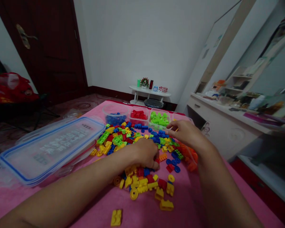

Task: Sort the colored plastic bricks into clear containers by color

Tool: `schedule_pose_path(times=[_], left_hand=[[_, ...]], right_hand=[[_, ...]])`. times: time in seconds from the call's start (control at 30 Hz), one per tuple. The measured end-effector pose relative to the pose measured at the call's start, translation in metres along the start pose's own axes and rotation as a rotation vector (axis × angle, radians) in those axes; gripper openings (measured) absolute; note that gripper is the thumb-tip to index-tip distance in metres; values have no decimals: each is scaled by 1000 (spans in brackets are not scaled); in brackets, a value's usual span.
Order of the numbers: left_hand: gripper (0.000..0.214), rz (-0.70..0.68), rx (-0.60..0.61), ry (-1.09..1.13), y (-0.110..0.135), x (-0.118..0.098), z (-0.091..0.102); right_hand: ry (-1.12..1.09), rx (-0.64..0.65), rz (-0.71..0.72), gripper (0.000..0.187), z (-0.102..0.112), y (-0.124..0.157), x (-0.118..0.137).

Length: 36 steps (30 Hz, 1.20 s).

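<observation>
Bare forearms [71, 186] were seen nearest the camera, extended over pink cloth [182, 202]. Left hand [146, 153]: fingers curled down among loose blocks [142, 186], red block [157, 161] visible at the fingertips; whether pinched could not be told. Right hand [186, 131]: fingers bent beside the rightmost clear box [184, 117], grip not discernible. Around the left hand, yellow, red, blue and green blocks were scattered. Orange pieces [189, 157] were noted beside the right forearm. Farther out, blue, red and green pieces were held in separate clear containers [139, 122]. Blue-rimmed lid [61, 139] was laid leftward.
</observation>
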<state>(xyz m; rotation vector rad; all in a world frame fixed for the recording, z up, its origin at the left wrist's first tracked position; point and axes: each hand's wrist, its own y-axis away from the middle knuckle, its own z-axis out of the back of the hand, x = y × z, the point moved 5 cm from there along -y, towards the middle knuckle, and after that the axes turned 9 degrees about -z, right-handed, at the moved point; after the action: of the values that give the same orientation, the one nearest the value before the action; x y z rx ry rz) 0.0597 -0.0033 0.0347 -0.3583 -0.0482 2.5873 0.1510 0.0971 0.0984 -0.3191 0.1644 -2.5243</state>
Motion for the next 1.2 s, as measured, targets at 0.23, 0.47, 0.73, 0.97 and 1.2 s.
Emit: schedule_pose_path(times=[0.23,0.47,0.73,0.97,1.2], left_hand=[[33,86,145,0,19,35,29],[38,71,271,270,35,63,39],[33,239,152,161,46,87,52],[26,249,56,39,40,94,48],[26,201,-167,-13,24,83,41]], right_hand=[[77,75,44,28,-20,1,21],[100,205,109,27,-31,11,44],[213,419,88,25,-57,19,47],[357,359,63,23,-79,17,53],[281,295,97,10,-66,10,44]])
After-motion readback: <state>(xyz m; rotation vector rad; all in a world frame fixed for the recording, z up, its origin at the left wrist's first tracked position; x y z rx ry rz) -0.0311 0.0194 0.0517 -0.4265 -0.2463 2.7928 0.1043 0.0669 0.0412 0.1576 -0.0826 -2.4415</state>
